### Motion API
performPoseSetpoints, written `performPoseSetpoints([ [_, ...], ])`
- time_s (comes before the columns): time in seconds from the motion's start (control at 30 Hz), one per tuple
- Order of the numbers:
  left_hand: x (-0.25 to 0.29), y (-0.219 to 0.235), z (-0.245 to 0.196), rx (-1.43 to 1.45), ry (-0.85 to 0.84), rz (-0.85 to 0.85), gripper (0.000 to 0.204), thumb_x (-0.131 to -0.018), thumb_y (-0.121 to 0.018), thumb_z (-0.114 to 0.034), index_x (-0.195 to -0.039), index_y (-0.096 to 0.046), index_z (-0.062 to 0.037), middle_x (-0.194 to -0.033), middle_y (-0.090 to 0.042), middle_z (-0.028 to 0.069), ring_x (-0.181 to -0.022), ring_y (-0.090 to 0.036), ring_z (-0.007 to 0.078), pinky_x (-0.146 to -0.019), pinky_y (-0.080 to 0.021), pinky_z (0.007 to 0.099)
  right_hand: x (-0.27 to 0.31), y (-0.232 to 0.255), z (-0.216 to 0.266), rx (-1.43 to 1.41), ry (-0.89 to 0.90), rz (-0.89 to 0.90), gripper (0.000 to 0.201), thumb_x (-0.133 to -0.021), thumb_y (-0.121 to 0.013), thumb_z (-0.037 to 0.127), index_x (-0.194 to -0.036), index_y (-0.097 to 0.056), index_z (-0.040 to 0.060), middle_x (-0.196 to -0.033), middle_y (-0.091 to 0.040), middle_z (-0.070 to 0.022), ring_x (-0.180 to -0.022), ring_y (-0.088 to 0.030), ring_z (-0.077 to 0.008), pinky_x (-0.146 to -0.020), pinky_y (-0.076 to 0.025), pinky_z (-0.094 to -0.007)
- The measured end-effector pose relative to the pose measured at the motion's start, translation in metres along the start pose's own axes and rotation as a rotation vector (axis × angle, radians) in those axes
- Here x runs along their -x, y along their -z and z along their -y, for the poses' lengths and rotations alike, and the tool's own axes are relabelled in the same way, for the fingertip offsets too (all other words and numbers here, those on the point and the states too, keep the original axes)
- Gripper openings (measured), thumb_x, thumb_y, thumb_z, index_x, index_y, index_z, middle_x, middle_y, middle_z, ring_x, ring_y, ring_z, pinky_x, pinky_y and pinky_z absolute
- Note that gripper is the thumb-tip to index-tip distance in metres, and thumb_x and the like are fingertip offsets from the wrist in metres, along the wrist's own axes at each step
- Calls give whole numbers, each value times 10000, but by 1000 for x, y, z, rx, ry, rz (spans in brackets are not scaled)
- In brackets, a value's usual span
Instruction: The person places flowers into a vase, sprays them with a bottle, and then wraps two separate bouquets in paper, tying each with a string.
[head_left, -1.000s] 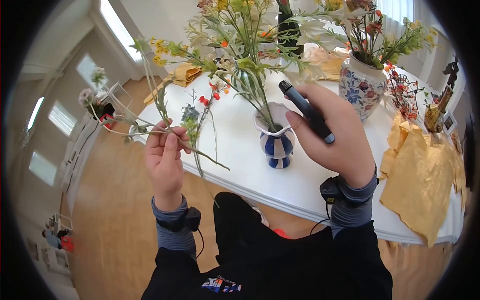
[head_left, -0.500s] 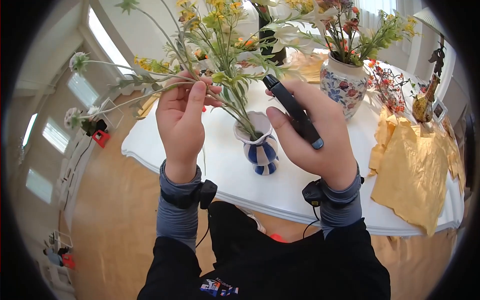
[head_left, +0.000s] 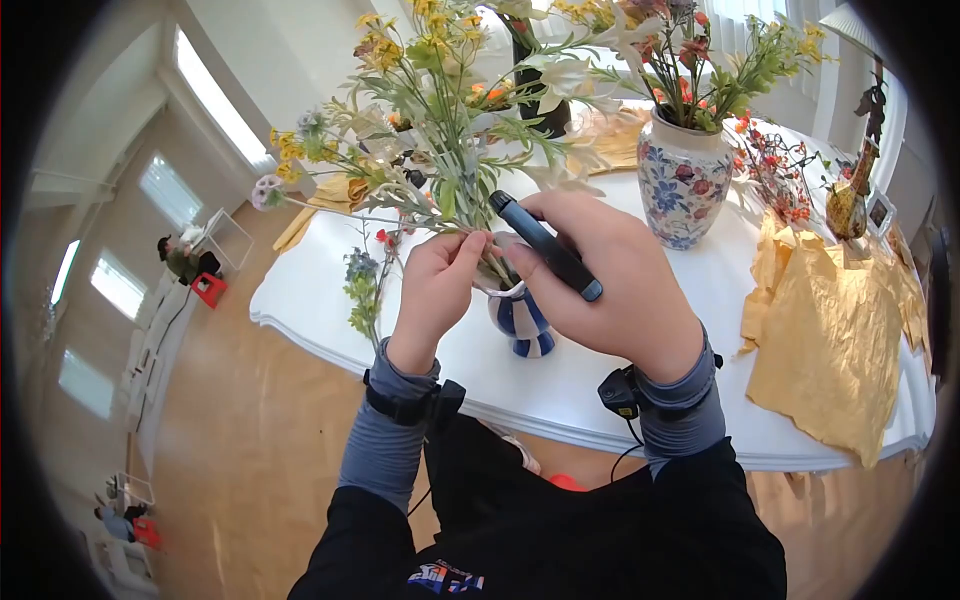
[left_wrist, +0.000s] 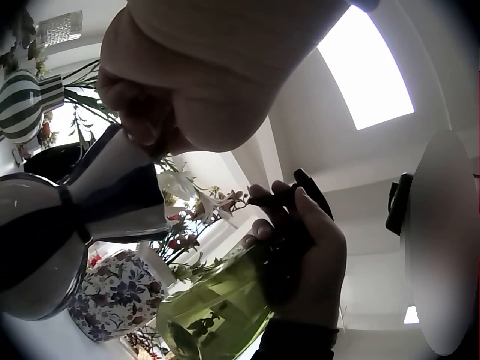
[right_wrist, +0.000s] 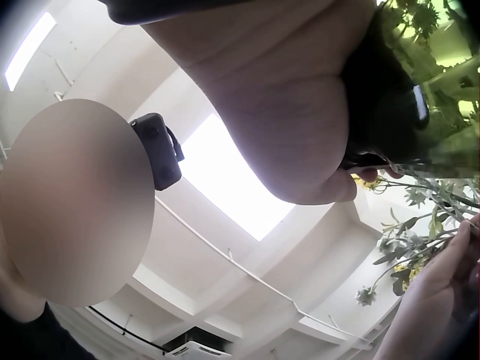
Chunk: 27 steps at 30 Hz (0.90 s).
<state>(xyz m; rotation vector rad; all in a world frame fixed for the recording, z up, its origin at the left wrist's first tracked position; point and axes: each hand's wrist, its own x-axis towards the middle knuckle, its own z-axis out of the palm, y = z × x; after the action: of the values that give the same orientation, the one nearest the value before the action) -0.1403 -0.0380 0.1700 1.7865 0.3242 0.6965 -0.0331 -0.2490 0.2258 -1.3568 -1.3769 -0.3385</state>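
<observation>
My left hand pinches a flower stem right at the mouth of a blue-and-white striped vase. A pale lilac flower head shows at the far left end of that spray. Other stems with yellow flowers and green leaves stand in the vase. My right hand grips a spray bottle beside the vase. Its black spray head points up and left above my fingers. The clear green body hangs below that hand in the left wrist view and is hidden in the head view.
A floral-patterned vase full of flowers stands behind on the white table. Red berry sprigs and crumpled gold paper lie to the right. A blue-green sprig lies left of my left hand. People sit far off left.
My left hand has carried the lilac flower stem from the left, up and then right and down, to the vase's mouth. My right hand still holds the spray bottle, now closer to my left.
</observation>
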Motion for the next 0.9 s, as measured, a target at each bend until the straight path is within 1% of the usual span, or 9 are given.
performPoseSetpoints([
  [0.17, 4, -3, -5, -214, 41, -5, 294, -1004, -680, -247, -982, -788, 26, -777, -740, 39, -712, -634, 78, -661, -505, 259, -1, -3, -1, 46, -45, 137, 258, -888, -742, 160, -1088, -675, 12, -804, -638, -143, -668, -607, -284, -628, -484, -366],
  [0.23, 8, -1, -9, -449, -72, -117, 287, -950, -743, -260, -990, -795, 20, -772, -743, 50, -703, -638, 97, -647, -499, 272, -2, -4, 5, 44, -154, 145, 219, -849, -731, 169, -1004, -684, 22, -837, -663, -169, -758, -656, -375, -672, -514, -434],
  [0.4, 28, 10, -11, -380, 12, -292, 244, -894, -818, -229, -975, -782, -1, -681, -636, -19, -617, -503, 37, -556, -395, 233, -2, -9, 3, 52, -139, 163, 246, -864, -723, 159, -1056, -677, 12, -855, -665, -182, -746, -646, -377, -662, -509, -422],
  [0.63, 64, 79, 70, -380, 173, -348, 211, -938, -767, -204, -962, -749, 5, -749, -621, -39, -679, -520, 37, -604, -426, 222, -3, -14, 2, 47, -163, 188, 225, -872, -715, 153, -1043, -681, 11, -840, -666, -185, -724, -648, -370, -655, -507, -413],
  [0.67, 69, 94, 89, -504, 237, -342, 274, -915, -774, -236, -1020, -728, 12, -797, -661, 17, -725, -605, 114, -656, -491, 280, -3, -15, 1, 45, -164, 190, 225, -872, -715, 153, -1043, -681, 11, -840, -666, -185, -724, -648, -370, -655, -507, -413],
  [0.7, 73, 100, 100, -504, 240, -343, 274, -915, -774, -236, -1020, -728, 12, -797, -661, 17, -725, -605, 114, -656, -491, 280, -3, -16, 1, 49, -152, 184, 225, -872, -713, 152, -1044, -681, 11, -842, -667, -187, -728, -649, -371, -658, -507, -414],
  [0.77, 82, 108, 117, -954, 348, -312, 394, -883, -742, -316, -1091, -706, 16, -901, -729, 135, -862, -698, 298, -787, -547, 401, -2, -19, 2, 51, -137, 183, 224, -871, -711, 150, -1045, -681, 11, -845, -667, -188, -731, -651, -372, -661, -507, -414],
  [0.8, 80, 110, 123, -925, 434, -290, 450, -856, -749, -318, -1145, -680, 20, -957, -734, 158, -939, -696, 341, -836, -546, 430, -3, -21, 2, 52, -140, 193, 225, -871, -710, 150, -1045, -680, 11, -849, -668, -190, -736, -652, -374, -665, -508, -415],
  [0.9, 78, 113, 153, -922, 449, -283, 421, -836, -753, -282, -1104, -683, 35, -940, -740, 154, -926, -701, 336, -839, -546, 421, -2, -22, 3, 59, -152, 213, 226, -870, -709, 151, -1046, -681, 11, -857, -669, -191, -743, -653, -377, -673, -509, -417],
])
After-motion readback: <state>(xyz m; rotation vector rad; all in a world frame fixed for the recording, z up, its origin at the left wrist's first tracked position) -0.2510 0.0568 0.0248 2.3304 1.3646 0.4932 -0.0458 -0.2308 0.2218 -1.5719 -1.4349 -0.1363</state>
